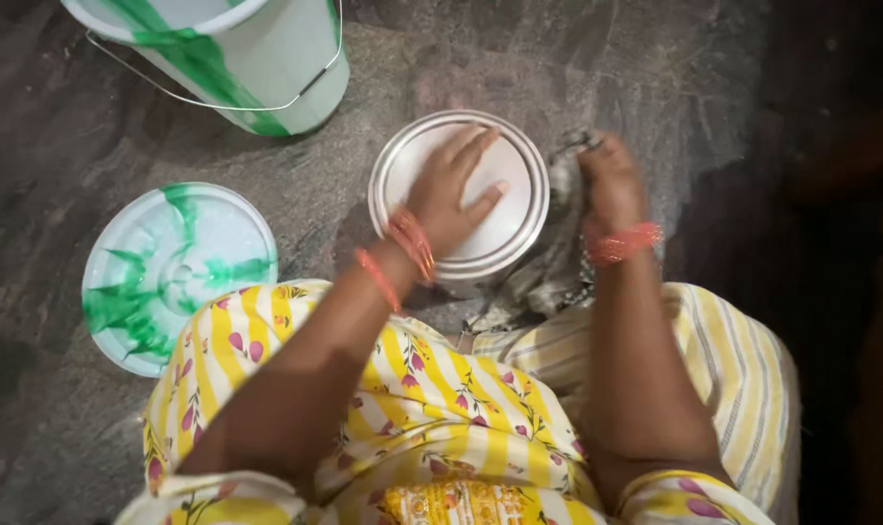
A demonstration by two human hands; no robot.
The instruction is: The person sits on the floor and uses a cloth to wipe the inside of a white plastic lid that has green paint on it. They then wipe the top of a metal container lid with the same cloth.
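Left hand point(451, 194) lies flat, fingers spread, on round steel lid point(458, 190) on the floor; right hand point(608, 185) just right of lid, clutching grey cloth point(556, 258); green-white bucket lid point(174, 274) well left

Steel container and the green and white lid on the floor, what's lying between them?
Nothing: the head view shows bare grey stone floor between the steel container and the green-and-white lid.
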